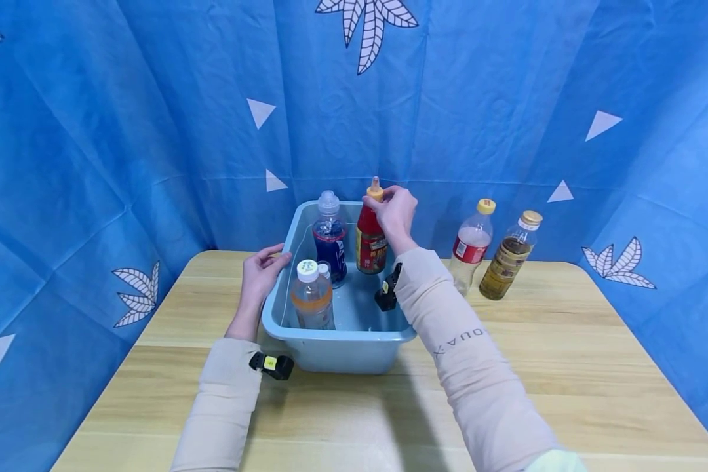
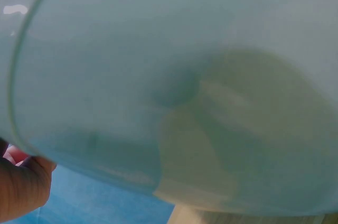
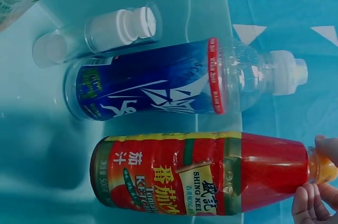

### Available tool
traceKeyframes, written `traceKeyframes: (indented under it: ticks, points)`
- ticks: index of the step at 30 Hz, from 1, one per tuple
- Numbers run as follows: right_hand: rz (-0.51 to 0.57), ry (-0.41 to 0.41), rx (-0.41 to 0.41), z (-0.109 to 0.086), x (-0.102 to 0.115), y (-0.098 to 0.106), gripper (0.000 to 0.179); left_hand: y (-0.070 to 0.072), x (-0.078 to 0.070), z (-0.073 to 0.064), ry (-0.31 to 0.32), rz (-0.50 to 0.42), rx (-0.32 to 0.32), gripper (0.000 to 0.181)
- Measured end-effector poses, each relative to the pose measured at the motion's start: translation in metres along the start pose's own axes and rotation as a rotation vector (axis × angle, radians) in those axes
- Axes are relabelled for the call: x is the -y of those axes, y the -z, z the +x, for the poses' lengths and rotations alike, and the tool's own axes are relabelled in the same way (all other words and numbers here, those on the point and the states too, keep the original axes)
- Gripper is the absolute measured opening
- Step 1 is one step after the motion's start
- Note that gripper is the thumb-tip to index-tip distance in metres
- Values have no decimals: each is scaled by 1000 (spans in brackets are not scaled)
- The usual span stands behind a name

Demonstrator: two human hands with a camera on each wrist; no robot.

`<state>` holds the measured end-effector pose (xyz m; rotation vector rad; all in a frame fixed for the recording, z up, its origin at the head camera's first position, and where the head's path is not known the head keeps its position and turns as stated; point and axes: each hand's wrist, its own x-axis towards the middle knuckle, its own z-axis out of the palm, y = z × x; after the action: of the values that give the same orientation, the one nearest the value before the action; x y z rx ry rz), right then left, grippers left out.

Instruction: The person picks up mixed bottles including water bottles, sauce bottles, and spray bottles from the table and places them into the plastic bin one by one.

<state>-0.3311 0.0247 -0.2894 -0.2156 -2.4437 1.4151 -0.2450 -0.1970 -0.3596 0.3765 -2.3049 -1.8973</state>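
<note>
My right hand [image 1: 396, 211] pinches a red tomato ketchup bottle [image 1: 371, 242] by its yellow cap, thumb on one side and fingers on the other. The bottle stands nearly upright inside a light blue plastic basin [image 1: 342, 357]; whether its base touches the floor of the basin I cannot tell. Beside it stands a blue-labelled drink bottle [image 3: 153, 84] with a clear domed cap. My left hand [image 1: 258, 278] touches the basin's left rim with its fingertips. Nearer the front of the basin are a clear bottle [image 1: 311, 303] with an orange band and a small white-capped clear bottle [image 3: 113, 28].
Right of the basin, on the wooden table [image 1: 537, 367], stand a red-labelled bottle [image 1: 471, 248] with a yellow cap and a bottle of amber liquid [image 1: 507, 262]. A blue patterned curtain [image 1: 484, 98] hangs behind and at both sides.
</note>
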Motion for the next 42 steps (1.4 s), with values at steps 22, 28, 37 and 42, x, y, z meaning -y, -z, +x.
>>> traceKeyframes:
  ticks: [22, 28, 37, 42]
  points:
    - [-75, -75, 50, 3, -14, -10, 36, 0, 1, 1, 5, -7, 2, 44]
    - [-91, -78, 67, 1, -15, -10, 34, 1, 2, 1, 14, -15, 11, 46]
    - [-96, -114, 110, 2, -17, -10, 34, 1, 2, 1, 9, -10, 8, 45]
    - [-87, -137, 137, 3, -18, -9, 34, 0, 3, 1, 0, -8, 3, 44]
